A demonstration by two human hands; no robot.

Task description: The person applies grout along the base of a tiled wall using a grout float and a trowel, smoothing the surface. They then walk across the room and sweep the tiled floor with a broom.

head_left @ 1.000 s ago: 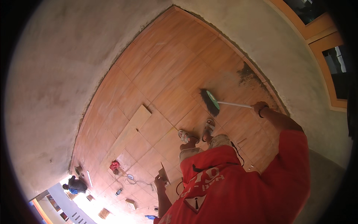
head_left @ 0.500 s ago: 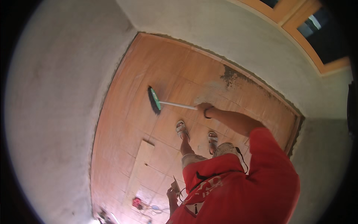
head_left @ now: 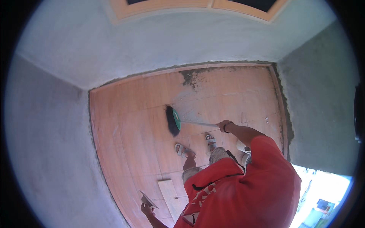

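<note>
My right hand (head_left: 224, 126) is closed round the white handle of a broom (head_left: 176, 119), with a dark bracelet at the wrist. The broom's green head and black bristles rest on the orange tiled floor (head_left: 140, 133), ahead of my sandalled feet. Low on the left, my left hand (head_left: 146, 209) grips a trowel (head_left: 147, 200) with a thin flat metal blade, held off to my side. Grey dust lies on the tiles just beyond and right of the broom head.
Dark crumbly debris (head_left: 190, 76) lies along the far wall's foot. A pale plank (head_left: 168, 192) rests on the floor between my left hand and body. Plain grey walls enclose the floor, with a wooden window frame (head_left: 167, 11) above. A bright opening (head_left: 319, 197) is at lower right.
The view has swung right, bringing the bright opening into sight. The broom head now sits closer to the dust and debris. Both hands keep hold of the broom and trowel.
</note>
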